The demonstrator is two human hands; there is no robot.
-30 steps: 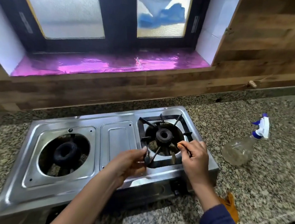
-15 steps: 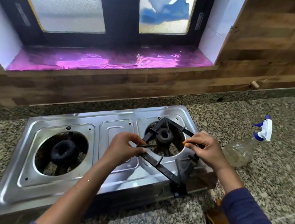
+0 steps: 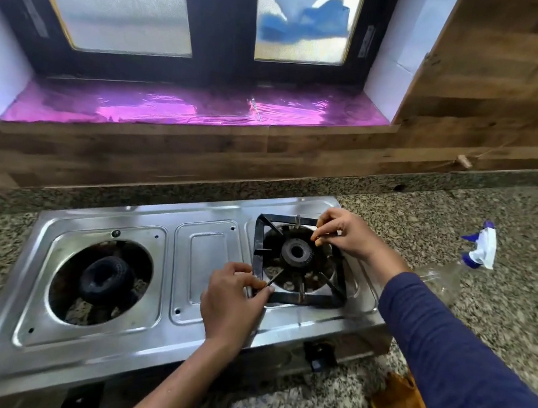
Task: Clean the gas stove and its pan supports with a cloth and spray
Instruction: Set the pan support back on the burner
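The black pan support (image 3: 301,262) lies flat over the stove's (image 3: 156,291) right burner. The left hand (image 3: 233,301) pinches its near-left corner; the right hand (image 3: 346,233) pinches its far-right corner. Bare steel surrounds the frame.

Glossy steel stove (image 3: 92,344), matt black pan support (image 3: 259,245).

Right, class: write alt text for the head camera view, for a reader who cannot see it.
Two hands, left and right, grip opposite corners of a black pan support over the right burner of a steel stove. A spray bottle lies right.
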